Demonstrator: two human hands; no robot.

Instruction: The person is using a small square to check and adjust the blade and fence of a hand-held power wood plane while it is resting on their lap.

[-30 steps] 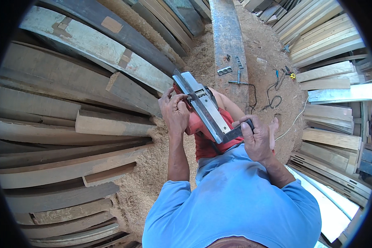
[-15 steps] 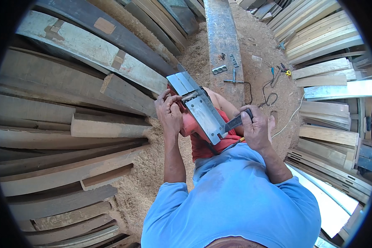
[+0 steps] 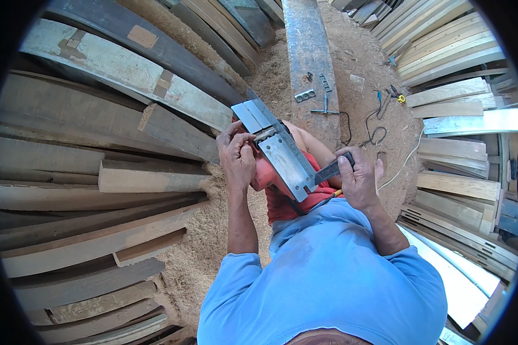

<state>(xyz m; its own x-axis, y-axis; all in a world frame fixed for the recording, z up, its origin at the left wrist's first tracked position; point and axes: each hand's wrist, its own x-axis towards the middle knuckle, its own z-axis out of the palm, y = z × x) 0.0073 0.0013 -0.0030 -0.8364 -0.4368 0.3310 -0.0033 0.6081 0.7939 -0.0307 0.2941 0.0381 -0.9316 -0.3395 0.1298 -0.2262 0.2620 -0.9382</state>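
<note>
- An upturned planer point(image 3: 285, 165) with a red body is seen between the two hands, in front of the blue shirt point(image 3: 328, 276), its long metal sole turned upward and slanted from upper left to lower right.
- The left hand point(image 3: 237, 158) is placed along the planer's left side, with the index finger bent over the edge and its tip brought to the slot across the middle of the sole; how firmly the body is grasped cannot be told, as the underside is hidden.
- The dark grip of a square point(image 3: 328, 171) is clasped in the right hand point(image 3: 360, 179), with the fingers wrapped round it and the thumb laid on top, beside the planer's lower right end.
- The square's thin blade is laid lengthwise along the right edge of the sole, its far tip reaching past the planer's upper end.
- Red shorts point(image 3: 279, 208) are seen beneath the planer; whether any weight is borne by the legs is hidden.
- Beyond the planer, well apart from both hands, a T-handled tool point(image 3: 325, 107) and a metal piece with round holes point(image 3: 305, 96) are laid on the long, narrow counter point(image 3: 309, 46).
- To the right of the counter, a dark cable point(image 3: 377, 137) and a yellow-handled tool point(image 3: 400, 99) are seen on the floor point(image 3: 398, 158).
- Stacked boards point(image 3: 149, 176) are ranged near the left hand.
</note>
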